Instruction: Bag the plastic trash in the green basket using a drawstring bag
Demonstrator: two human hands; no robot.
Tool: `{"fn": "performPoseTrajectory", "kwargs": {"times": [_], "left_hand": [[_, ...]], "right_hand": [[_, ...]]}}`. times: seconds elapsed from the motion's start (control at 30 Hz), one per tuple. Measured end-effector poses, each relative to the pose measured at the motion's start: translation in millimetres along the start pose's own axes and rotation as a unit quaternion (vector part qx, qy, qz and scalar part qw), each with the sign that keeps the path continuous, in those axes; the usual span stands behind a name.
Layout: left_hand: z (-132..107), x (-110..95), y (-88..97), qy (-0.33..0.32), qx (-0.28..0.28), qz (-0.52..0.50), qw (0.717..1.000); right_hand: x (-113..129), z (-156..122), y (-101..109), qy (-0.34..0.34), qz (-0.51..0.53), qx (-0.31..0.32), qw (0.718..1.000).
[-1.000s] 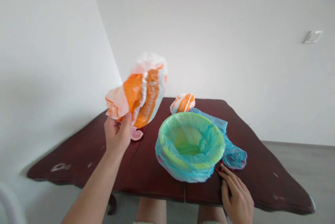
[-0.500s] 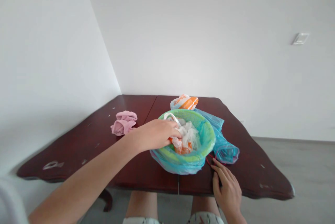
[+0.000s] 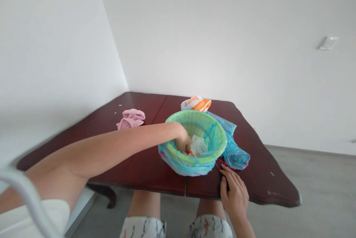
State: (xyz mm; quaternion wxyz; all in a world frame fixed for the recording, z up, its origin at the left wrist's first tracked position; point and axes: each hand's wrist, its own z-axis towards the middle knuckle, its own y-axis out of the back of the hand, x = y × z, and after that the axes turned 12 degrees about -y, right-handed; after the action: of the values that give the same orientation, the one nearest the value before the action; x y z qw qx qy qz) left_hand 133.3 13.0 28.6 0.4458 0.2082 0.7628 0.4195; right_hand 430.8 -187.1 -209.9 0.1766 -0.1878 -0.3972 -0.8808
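My left hand reaches down inside a green mesh basket, its fingers curled into a crumpled white-and-orange plastic bag. The fingertips are mostly hidden by the hand and basket. A blue plastic liner bag wraps the outside of the basket and folds over its right rim. Flat on the table by the near edge lies my right hand, open, its fingertips beside a thin red string to the right of the basket.
Right of the basket stretches a blue plastic bag with an opening facing me. Behind it sits another white-and-orange bag. A pink cloth lies to the left on the dark red wooden table. White walls stand behind and left.
My left hand has pushed lower into the basket, and the crumpled bag has sunk with it. More of the mesh wall shows. My right hand stays on the table; the view has shifted slightly.
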Motion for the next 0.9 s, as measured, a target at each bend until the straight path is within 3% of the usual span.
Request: {"fn": "performPoseTrajectory", "kwargs": {"times": [0.1,0.23,0.3,0.4,0.5,0.57,0.63,0.7,0.77,0.9], "left_hand": [[5.4,0.0,11.4,-0.024,0.100,-0.002,0.995],[-11.9,-15.7,49.3,-0.073,0.120,0.039,0.989],[-32.7,-28.8,64.6,-0.110,0.064,0.108,0.986],[-79.5,-43.5,65.6,-0.176,-0.119,0.230,0.950],[-136.5,-40.4,29.2,-0.224,-0.286,0.272,0.891],[-169.3,-29.0,-13.2,-0.249,-0.380,0.293,0.841],[-189.5,-15.4,-60.9,-0.236,-0.437,0.343,0.797],[-194.0,-5.4,-104.1,-0.165,-0.489,0.371,0.772],[-185.4,-3.4,-135.9,-0.111,-0.554,0.344,0.750],[-155.9,-16.4,-162.4,-0.054,-0.664,0.222,0.712]], "right_hand": [[1.7,0.7,0.0,-0.001,0.006,-0.003,1.000],[-0.3,0.8,-1.4,0.000,0.011,0.000,1.000],[-1.9,1.1,-0.2,0.006,0.012,0.007,1.000],[-0.9,1.3,6.5,0.011,0.042,0.005,0.999],[9.4,-0.4,15.4,-0.008,0.091,-0.004,0.996],[22.6,-1.0,18.5,-0.022,0.107,-0.009,0.994],[39.5,1.6,17.0,-0.031,0.118,-0.015,0.992],[56.6,9.0,11.0,-0.042,0.142,-0.014,0.989],[69.4,20.9,2.3,-0.053,0.185,-0.007,0.981],[73.2,48.7,-9.9,-0.044,0.257,-0.024,0.965]]}}
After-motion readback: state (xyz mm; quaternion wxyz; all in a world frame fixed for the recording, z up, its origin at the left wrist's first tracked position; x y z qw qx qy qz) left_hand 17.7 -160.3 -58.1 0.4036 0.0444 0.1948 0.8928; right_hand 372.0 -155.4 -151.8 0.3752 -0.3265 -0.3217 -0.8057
